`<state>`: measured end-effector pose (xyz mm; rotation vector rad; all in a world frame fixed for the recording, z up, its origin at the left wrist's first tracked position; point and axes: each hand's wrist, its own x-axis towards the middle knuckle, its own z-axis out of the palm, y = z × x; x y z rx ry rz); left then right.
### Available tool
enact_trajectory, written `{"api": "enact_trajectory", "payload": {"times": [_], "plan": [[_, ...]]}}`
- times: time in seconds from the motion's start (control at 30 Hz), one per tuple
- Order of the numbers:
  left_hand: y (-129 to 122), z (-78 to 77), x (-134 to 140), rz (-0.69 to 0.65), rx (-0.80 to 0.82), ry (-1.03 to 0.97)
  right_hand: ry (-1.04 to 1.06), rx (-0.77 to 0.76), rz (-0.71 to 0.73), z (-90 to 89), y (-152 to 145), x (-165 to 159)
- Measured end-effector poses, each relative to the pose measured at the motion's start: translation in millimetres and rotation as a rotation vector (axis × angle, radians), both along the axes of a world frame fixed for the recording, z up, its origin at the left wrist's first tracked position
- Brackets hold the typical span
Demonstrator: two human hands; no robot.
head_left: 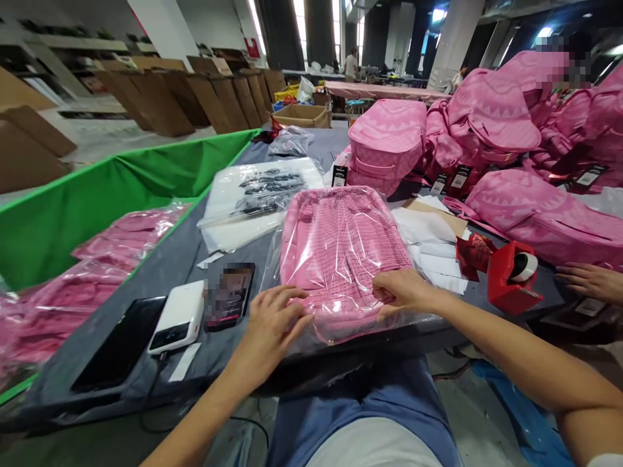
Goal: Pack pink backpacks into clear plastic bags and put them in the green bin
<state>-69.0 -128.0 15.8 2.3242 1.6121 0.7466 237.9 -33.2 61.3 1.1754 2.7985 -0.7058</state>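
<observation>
A pink backpack (pixel 341 240) lies in front of me inside a transparent plastic bag (pixel 335 327), straps and ribbed back panel facing up. At its lower left corner rests my left hand (pixel 275 327), open, with fingers spread on the plastic. On the lower right side, my right hand (pixel 402 292) has its fingers curled and thumb pressed in, closed on the plastic bag over the backpack. Whatever lies under those curled fingers is hidden.
Left on the table are a black phone (pixel 119 344), a white power bank (pixel 179 314) and stacked plastic bags (pixel 243 220). Wrapped pink backpacks (pixel 78 295) fill a green-lined bin (pixel 126 172). A red tape dispenser (pixel 511 279), piled pink backpacks (pixel 496 123) and another person's hand (pixel 591 282) are right.
</observation>
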Motion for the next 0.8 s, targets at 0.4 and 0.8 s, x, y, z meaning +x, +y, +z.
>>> {"api": "enact_trajectory", "payload": {"times": [0.4,0.8], "plan": [[28.9,-6.6,9.7,0.098,-0.291,-0.219,0.472,0.013,-0.063,-10.5,-15.2,15.1],[28.1,-40.8,-6.8,0.183,-0.195,-0.202,0.384,0.509,-1.576,-18.5,-51.8,250.9]]}}
